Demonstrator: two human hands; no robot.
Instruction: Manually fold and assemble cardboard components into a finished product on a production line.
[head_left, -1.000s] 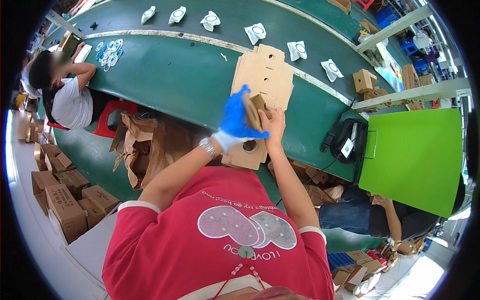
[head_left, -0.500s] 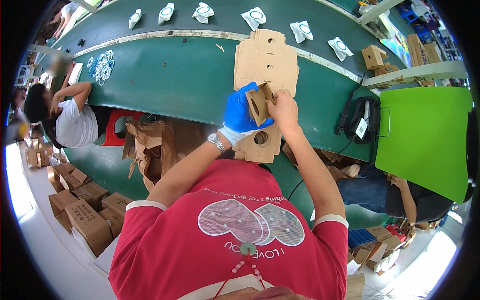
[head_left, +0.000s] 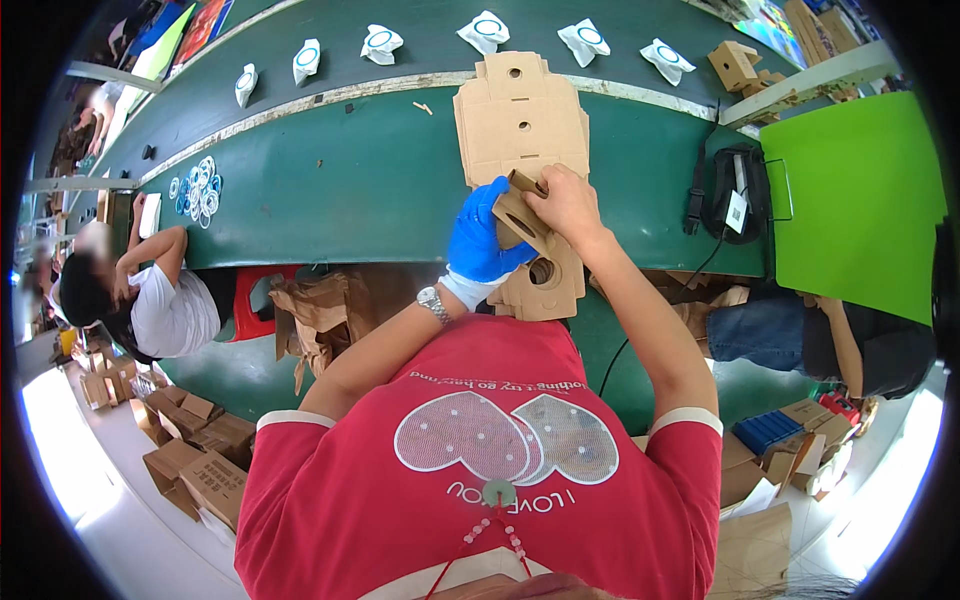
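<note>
A small brown cardboard box (head_left: 524, 222), partly folded and with a long oval cutout, is held tilted between my two hands. My left hand (head_left: 476, 238), in a blue glove, grips its left side. Bare, my right hand (head_left: 565, 205) has its fingers bent over the upper right edge, where a flap is folded in. Beneath lies a stack of flat cardboard blanks (head_left: 523, 140) with round holes and slots, its near end sticking out past the table edge. My hands and the box hide the middle of the stack.
Several white wrapped pouches with blue rings (head_left: 483, 33) line the dark far strip. Coiled cables (head_left: 203, 190) lie at left near a seated person (head_left: 155, 290). To the right are a black bag (head_left: 735, 195), a green chair back (head_left: 850, 200) and folded cardboard boxes (head_left: 735, 65).
The box has tipped and its opening looks narrower. My right fingers have shifted onto its upper edge, while the left glove keeps its grip. The whole view has turned slightly.
</note>
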